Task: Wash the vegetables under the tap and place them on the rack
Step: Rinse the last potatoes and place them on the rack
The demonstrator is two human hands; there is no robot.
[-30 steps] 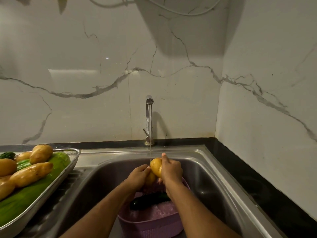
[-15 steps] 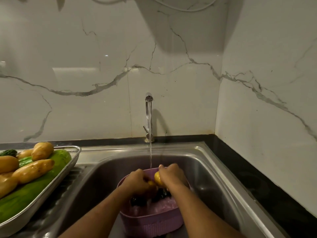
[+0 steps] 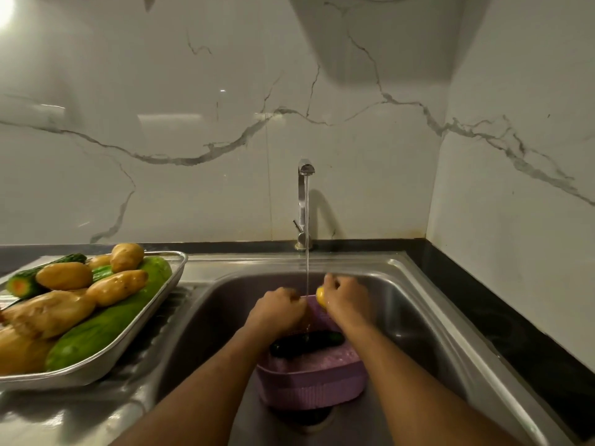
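Holding a yellow potato point(image 3: 320, 296) w/ fingers curled round it, R hand point(image 3: 346, 297) sits above the purple basket point(image 3: 312, 386) in the sink point(image 3: 418, 304). L hand point(image 3: 278, 309) just beside, fingers curled; can't tell if it holds anything. Dark cucumber point(image 3: 307, 344) lies in basket. Water stream point(image 3: 306, 236) falls between hands from tap point(image 3: 303, 201). Tray point(image 3: 128, 336) on L carries potatoes point(image 3: 117, 286) & green veg point(image 3: 106, 326).

My right hand point(image 3: 346, 296) grips a yellow potato point(image 3: 320, 296) beside the stream from the tap point(image 3: 304, 201). My left hand point(image 3: 278, 309) is curled just across the stream, over a purple basket point(image 3: 312, 386) in the sink point(image 3: 415, 284). A dark cucumber point(image 3: 306, 344) lies in the basket. Left, a tray point(image 3: 135, 333) holds potatoes and green vegetables.
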